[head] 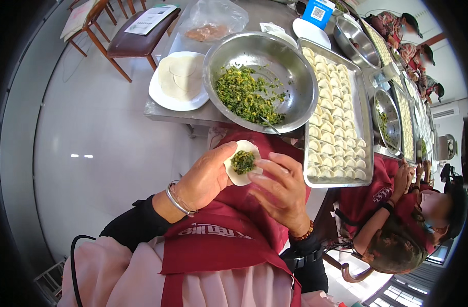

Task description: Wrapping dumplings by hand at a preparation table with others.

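Note:
My left hand (207, 172), with a silver bangle at its wrist, holds a round dumpling wrapper (239, 178). A mound of chopped green and yellow filling (243, 162) lies on the wrapper's middle. The fingers of my right hand (281, 188) are spread at the wrapper's right edge; whether they pinch it is unclear. Beyond my hands stands a large steel bowl (295, 80) with more filling and a metal utensil (270, 124) leaning at its near rim. Flat wrappers (182, 75) lie on a white plate (157, 94) left of the bowl. Rows of folded dumplings (327, 126) fill much of a metal tray (368, 153) to the right.
Behind the bowl lies a plastic bag (218, 19) near a white plate (312, 32) and a blue sign (318, 13). A co-worker (395, 207) sits close on the right, by another steel bowl (391, 119). Several people are farther along. A chair (142, 42) stands at the upper left.

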The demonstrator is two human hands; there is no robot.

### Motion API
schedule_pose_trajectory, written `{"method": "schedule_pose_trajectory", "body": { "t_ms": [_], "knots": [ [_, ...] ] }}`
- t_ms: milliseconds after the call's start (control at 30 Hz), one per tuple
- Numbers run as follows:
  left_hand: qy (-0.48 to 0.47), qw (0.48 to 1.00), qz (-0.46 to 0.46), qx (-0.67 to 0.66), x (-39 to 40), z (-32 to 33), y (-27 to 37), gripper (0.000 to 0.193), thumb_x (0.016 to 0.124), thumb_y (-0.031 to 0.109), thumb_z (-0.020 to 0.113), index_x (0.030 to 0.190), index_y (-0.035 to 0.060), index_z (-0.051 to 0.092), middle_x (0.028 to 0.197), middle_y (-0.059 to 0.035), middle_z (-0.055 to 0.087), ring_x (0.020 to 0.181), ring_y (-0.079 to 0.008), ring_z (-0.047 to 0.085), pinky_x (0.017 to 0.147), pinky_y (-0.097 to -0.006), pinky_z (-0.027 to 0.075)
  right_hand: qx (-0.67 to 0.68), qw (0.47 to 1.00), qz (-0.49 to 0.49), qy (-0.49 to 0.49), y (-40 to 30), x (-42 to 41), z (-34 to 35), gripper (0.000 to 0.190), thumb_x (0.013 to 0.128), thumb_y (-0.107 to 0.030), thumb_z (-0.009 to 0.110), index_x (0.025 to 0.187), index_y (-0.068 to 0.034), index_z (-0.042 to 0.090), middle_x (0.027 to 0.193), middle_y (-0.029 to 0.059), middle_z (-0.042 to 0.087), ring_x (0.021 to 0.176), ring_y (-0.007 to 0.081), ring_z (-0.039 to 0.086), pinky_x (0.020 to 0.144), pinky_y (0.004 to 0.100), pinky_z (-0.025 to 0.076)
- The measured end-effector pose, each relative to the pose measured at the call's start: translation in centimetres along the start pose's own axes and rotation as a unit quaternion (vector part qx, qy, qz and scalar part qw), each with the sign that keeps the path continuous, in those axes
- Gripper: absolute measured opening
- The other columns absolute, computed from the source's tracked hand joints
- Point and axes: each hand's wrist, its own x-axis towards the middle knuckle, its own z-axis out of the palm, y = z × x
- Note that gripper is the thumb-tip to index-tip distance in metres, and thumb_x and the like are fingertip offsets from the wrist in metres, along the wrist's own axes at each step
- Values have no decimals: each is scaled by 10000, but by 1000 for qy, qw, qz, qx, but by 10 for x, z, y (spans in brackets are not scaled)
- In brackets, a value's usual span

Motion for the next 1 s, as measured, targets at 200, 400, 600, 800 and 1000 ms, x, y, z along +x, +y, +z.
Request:
{"method": "schedule_pose_trajectory", "body": {
  "t_ms": [200,400,600,800,1000],
  "knots": [
    [-14,999,-26,20,-6,10,-7,414,1030,284,347,1321,9,454,1285,-97,538,1167,-197,537,1019,-389,421,-8,995,3,102,2,-13,15,257,643,-81,796,883,-136,721,1093,-4,673,1071,247,559,871,352,473],
    [-17,981,-41,190,-14,33,-8,315,988,182,511,1250,6,498,1156,-73,569,1068,-114,576,883,-284,509,-13,988,15,154,5,-11,17,258,628,-75,791,872,-125,720,1035,-7,678,1039,247,564,847,351,481],
    [-26,945,-22,325,-13,28,-15,274,942,89,582,1190,-10,519,946,-56,628,765,-70,593,676,-209,504,20,983,28,183,5,-15,18,239,636,-68,779,861,-123,723,983,-12,685,1009,245,571,827,349,485],
    [31,940,37,339,-13,37,-14,300,939,51,569,1227,-17,522,930,-55,641,743,-66,576,656,-208,489,136,952,183,207,0,-23,16,408,673,-82,793,1064,-79,676,1078,78,637,957,240,583,807,332,493],
    [24,938,95,333,-11,42,-14,344,938,29,559,1275,-17,508,1038,-71,627,794,-76,584,668,-210,491,457,811,331,155,-6,-34,29,341,804,22,700,1136,11,621,1045,63,581,854,105,584,733,239,521]
  ]
}}
